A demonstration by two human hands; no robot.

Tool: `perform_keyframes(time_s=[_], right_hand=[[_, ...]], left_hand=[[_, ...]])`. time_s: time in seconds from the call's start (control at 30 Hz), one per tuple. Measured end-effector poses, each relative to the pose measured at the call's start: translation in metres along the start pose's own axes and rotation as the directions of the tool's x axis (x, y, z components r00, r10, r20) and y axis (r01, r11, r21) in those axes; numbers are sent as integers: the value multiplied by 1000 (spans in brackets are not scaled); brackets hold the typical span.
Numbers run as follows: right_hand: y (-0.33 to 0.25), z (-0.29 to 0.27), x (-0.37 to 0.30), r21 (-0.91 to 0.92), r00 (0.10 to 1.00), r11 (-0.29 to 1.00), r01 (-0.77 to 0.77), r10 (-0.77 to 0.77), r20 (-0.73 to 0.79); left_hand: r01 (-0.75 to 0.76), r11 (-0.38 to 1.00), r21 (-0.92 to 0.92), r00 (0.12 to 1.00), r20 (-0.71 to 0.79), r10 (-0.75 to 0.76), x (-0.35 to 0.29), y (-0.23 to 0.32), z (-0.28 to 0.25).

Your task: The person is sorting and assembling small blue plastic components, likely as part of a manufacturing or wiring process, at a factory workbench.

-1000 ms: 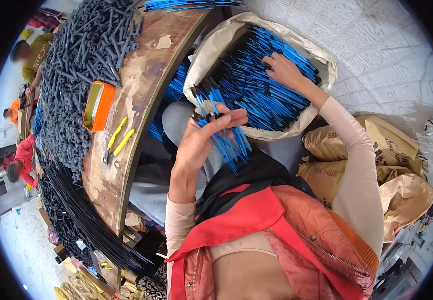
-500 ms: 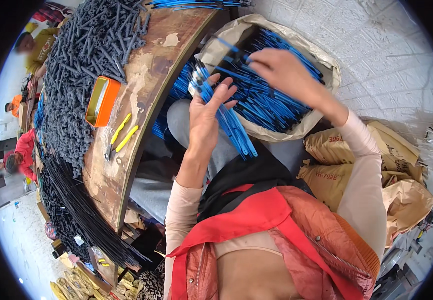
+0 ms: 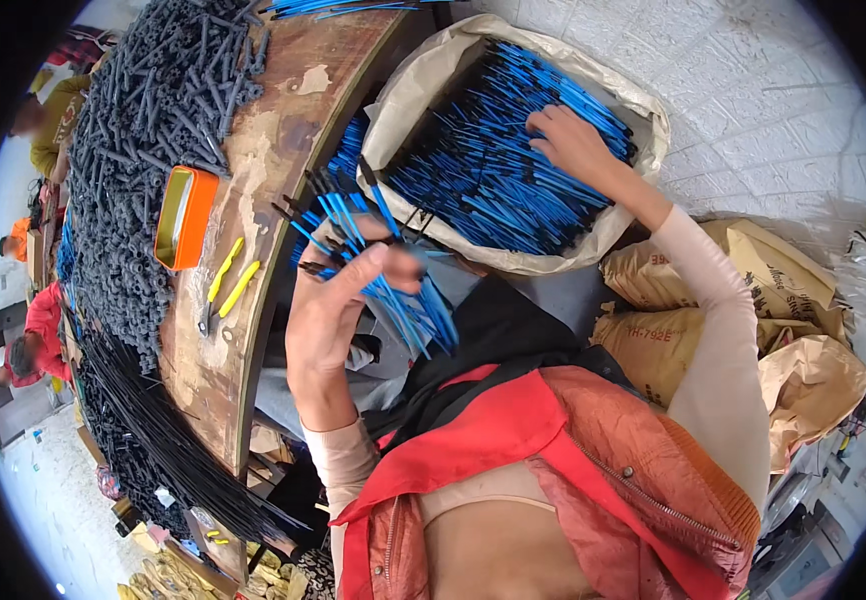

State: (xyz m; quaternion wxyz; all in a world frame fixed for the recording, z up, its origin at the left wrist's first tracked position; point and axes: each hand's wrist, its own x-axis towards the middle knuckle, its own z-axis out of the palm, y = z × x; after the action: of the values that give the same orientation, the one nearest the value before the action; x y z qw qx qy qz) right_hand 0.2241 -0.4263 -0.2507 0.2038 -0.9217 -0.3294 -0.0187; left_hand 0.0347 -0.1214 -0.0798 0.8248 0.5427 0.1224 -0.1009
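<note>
My left hand [image 3: 325,318] is closed round a loose bundle of thin blue rods with black tips [image 3: 431,318], held over my lap by the table edge. The rods fan out above the fingers and slant down past the palm. My right hand [image 3: 578,148] is over the right part of a large pale sack [image 3: 385,128] filled with the same blue rods [image 3: 498,165]. Its fingers are bent and somewhat apart, and no rod shows in them. Whether the fingertips touch the pile, I cannot tell.
On the wooden table [image 3: 288,130] at left lie a heap of dark grey plastic parts [image 3: 143,150], an orange tin [image 3: 191,220], yellow-handled pliers [image 3: 228,280] and long black strips [image 3: 153,440]. Brown paper sacks [image 3: 653,345] stand at right. Other people are at far left.
My left hand has moved left and down with the bundle, away from the sack. My right hand, blurred before, has shifted right over the pile. The whole view has tilted slightly.
</note>
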Motion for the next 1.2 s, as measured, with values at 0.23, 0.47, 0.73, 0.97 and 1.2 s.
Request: perform_keyframes(time_s=[0.23, 0.47, 0.73, 0.97, 1.2], right_hand=[[47, -3, 15, 85, 997, 996, -33, 27, 69], [9, -111, 31, 308, 978, 935, -176, 201, -52], [-71, -205, 35, 16, 880, 992, 126, -104, -464], [-74, -194, 12, 636, 925, 770, -56, 279, -256], [-148, -94, -15, 904, 976, 379, -198, 158, 148]], left_hand=[[2, 993, -116, 1000, 12, 0, 12, -4, -3], [-92, 977, -191, 992, -98, 75, 48, -22, -15], [-107, 990, -92, 982, -165, 91, 52, -24, -7], [-158, 985, -75, 987, -51, 155, 54, -28, 16], [-126, 992, 8, 992, 7, 126, 50, -26, 22]])
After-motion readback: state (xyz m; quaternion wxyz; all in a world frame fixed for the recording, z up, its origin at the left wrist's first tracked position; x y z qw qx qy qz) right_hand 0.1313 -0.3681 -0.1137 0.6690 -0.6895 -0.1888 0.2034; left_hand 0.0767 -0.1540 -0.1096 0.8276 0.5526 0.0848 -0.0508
